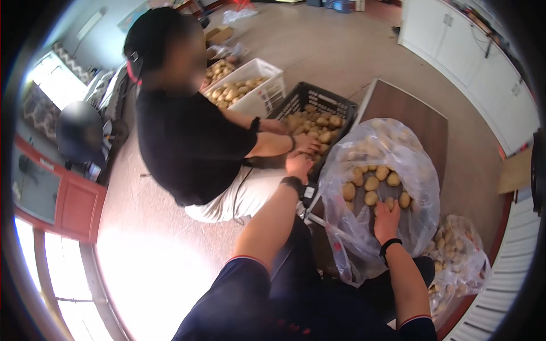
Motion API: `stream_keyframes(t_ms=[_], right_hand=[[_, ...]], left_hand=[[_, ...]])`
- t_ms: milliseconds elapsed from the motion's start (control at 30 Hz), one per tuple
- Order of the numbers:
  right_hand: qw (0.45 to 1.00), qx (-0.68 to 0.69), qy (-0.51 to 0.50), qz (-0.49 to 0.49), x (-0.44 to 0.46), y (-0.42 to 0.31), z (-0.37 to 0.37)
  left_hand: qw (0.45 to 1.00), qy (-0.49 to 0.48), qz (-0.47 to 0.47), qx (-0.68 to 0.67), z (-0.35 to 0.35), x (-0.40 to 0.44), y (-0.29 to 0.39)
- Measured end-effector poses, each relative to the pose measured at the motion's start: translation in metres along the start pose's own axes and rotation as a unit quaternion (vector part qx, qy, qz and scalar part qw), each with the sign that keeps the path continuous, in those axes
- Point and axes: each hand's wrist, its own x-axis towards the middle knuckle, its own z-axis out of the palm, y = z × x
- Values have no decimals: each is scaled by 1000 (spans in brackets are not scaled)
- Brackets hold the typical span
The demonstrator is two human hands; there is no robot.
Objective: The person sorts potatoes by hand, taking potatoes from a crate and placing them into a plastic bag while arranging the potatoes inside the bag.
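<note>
My right hand reaches into a large clear plastic bag lying open in front of me. Its fingers are closed around a potato that shows at the fingertips. Several loose potatoes lie about it inside the bag. My left hand is at the near side of a black plastic crate holding many potatoes. It is close beside a co-worker's hand; its fingers are too small and partly hidden to show whether they grip anything.
A co-worker in a black shirt sits at the left, both hands in the black crate. Behind it stands a white crate of potatoes. The bag rests on a brown board. Another potato-filled plastic bag lies at my right.
</note>
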Motion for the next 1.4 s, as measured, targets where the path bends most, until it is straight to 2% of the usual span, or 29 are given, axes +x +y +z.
stream_keyframes(t_ms=[33, 67, 133, 167, 200, 267, 367, 400, 467, 500, 533, 567, 633, 700, 767, 800, 867, 900, 933, 1000, 1067, 1133, 1167, 1200, 1267, 1367, 1400], right_hand=[[1000, -27, 12, -11, -2, 5, 1], [998, -50, 25, -23, -1, 4, 3], [1000, 11, -3, -17, 2, -9, -16], [998, 52, -28, 9, 1, -11, -24], [998, 49, -29, 8, 2, -15, -27], [978, 204, 35, 11, 7, -19, -36], [959, 265, 79, 67, 16, -19, -19], [959, 265, 79, 69, 18, -19, -16], [944, 307, 40, 116, 33, -36, -35], [944, 305, 44, 119, 37, -46, -47], [918, 375, 25, 127, 40, -60, -62], [887, 443, 6, 133, 43, -66, -71], [874, 465, -10, 139, 50, -66, -66], [859, 494, -28, 133, 51, -65, -58], [901, 429, 24, 57, 58, -62, -43], [896, 440, 36, 46, 58, -67, -50], [870, 485, 4, 90, 58, -63, -39], [864, 488, -42, 118, 57, -71, -61], [862, 493, -35, 111, 63, -75, -60], [892, 443, 5, 91, 59, -65, -54], [908, 407, 19, 97, 43, -50, -48], [962, 258, 89, 19, 33, -40, -37], [973, 215, 33, 71, 28, -33, -31], [974, 207, 26, 86, 20, -27, -23], [993, 105, 4, 52, 10, -14, -8], [994, 89, 57, 40, 3, -3, 10], [981, 175, 13, 80, 2, -6, 4]], left_hand=[[999, 5, -33, -33, 4, -1, 7], [969, 61, -158, -181, 21, -13, 39], [961, 181, -183, -104, 64, -47, 120], [959, 189, -185, -103, 64, -56, 125], [964, 174, -185, -80, 71, -59, 127], [971, 145, -181, -63, 90, -60, 133], [980, 11, -193, -53, 105, -74, 141], [980, 9, -194, -52, 109, -80, 143], [972, -95, -213, -2, 119, -87, 146], [967, -117, -224, 27, 124, -92, 147], [967, -122, -223, 27, 128, -94, 145], [956, -173, -236, 35, 131, -94, 142], [933, -253, -251, 38, 133, -98, 142], [930, -258, -260, 15, 142, -111, 155], [918, -295, -266, -18, 141, -110, 152], [904, -331, -267, -27, 140, -108, 142], [919, -307, -247, -6, 136, -108, 141], [921, -303, -246, -2, 137, -110, 140], [920, -302, -250, -3, 138, -109, 145], [918, -299, -261, -2, 134, -107, 147], [933, -240, -266, -46, 130, -104, 148], [939, -208, -256, -96, 124, -99, 153], [944, -177, -252, -118, 120, -94, 154], [948, -140, -250, -142, 117, -91, 152], [951, -61, -244, -180, 110, -81, 142], [953, 29, -224, -203, 94, -60, 123], [958, 26, -192, -212, 83, -50, 110]])
